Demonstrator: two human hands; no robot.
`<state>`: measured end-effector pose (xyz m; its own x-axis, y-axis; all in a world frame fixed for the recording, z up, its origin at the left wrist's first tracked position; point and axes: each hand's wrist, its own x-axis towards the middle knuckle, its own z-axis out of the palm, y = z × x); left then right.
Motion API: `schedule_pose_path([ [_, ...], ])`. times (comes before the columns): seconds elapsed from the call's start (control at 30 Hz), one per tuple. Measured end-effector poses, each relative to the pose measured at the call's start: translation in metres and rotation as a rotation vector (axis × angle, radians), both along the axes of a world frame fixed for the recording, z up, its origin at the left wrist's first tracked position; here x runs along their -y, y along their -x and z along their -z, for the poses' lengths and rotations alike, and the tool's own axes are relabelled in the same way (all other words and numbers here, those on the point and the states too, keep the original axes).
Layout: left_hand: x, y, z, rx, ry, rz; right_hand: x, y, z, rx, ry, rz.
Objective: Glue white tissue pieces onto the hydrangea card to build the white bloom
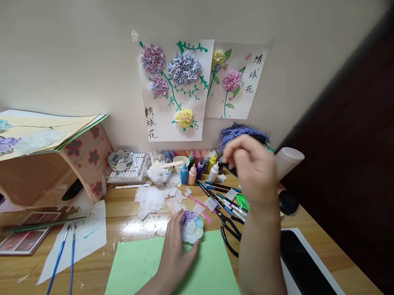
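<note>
The flower-shaped palette [191, 226] straddles the far edge of the green sheet [133, 267], gripped at its rim by the left hand [175, 244]. Scissors [224, 217] crowd the right edge. Above the desk [121, 211], the right hand [253, 175] curls; whether it holds anything, I cannot tell.

The left forearm [146, 293] slants in from the lower edge, low, with the back of the left hand [173, 246] turned up, fingers together and reaching forward, thumb [193, 251] spread away to the right. The right forearm [260, 258] stands nearly upright, the right hand [252, 169] raised at its top, its fingers curled; whether they grip anything is hard to tell.
</note>
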<state>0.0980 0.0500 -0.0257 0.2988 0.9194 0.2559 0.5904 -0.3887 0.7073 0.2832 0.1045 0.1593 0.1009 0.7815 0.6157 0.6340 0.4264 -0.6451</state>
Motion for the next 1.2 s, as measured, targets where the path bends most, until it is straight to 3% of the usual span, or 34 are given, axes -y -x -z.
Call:
schedule_pose_path([
  [0.13,-0.001,0.000,0.001,0.002,-0.005,-0.004,-0.040,-0.009,0.018,0.323,0.447,0.163],
  [0.2,-0.001,0.001,0.001,0.005,-0.005,-0.019,-0.057,-0.013,0.032,0.365,0.596,0.116],
  [0.3,-0.002,0.001,0.000,0.008,-0.006,-0.036,-0.070,-0.013,0.047,0.396,0.698,0.033],
  [0.43,-0.002,0.002,0.000,0.008,-0.013,-0.042,-0.072,-0.019,0.050,0.345,0.663,0.104],
  [0.73,-0.004,0.002,-0.001,-0.007,-0.016,-0.043,-0.064,-0.069,0.052,0.193,0.683,0.276],
  [0.93,-0.005,0.002,0.001,-0.045,-0.012,-0.041,-0.064,-0.073,0.052,0.180,0.661,0.370],
  [1.2,-0.005,0.001,0.004,-0.050,-0.008,-0.031,-0.068,-0.078,0.063,0.139,0.633,0.370],
])
